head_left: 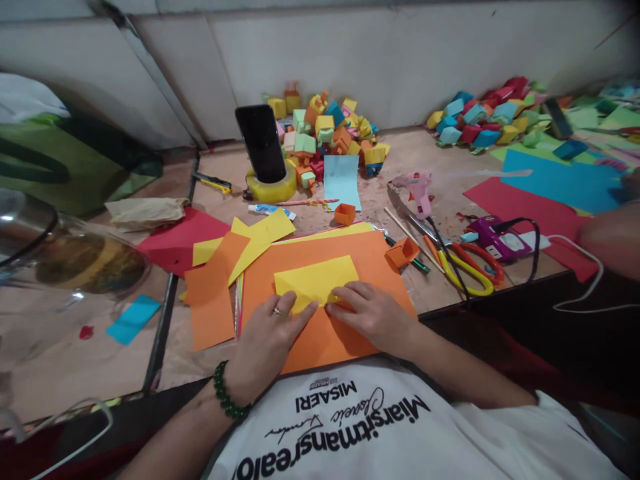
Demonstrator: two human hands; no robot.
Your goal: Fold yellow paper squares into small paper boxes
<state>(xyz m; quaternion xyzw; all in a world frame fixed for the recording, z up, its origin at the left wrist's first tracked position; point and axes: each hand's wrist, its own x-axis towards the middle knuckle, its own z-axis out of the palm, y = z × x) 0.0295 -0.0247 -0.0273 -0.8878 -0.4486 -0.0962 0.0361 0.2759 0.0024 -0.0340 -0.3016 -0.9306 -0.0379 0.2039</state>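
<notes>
A yellow paper sheet (315,277), partly folded, lies on a large orange sheet (370,263) near the table's front edge. My left hand (270,333), with a ring and a green bead bracelet at the wrist, presses its fingertips on the yellow paper's near left edge. My right hand (373,313) presses flat on the near right edge of the same paper. Both hands touch the fold line side by side.
Loose orange, yellow and red sheets (215,287) lie at left. A phone (261,141) stands in a tape roll. Piles of folded paper boxes (327,130) sit at the back. A pink glue gun (417,190), scissors (470,267) and another person's arm (613,237) are at right.
</notes>
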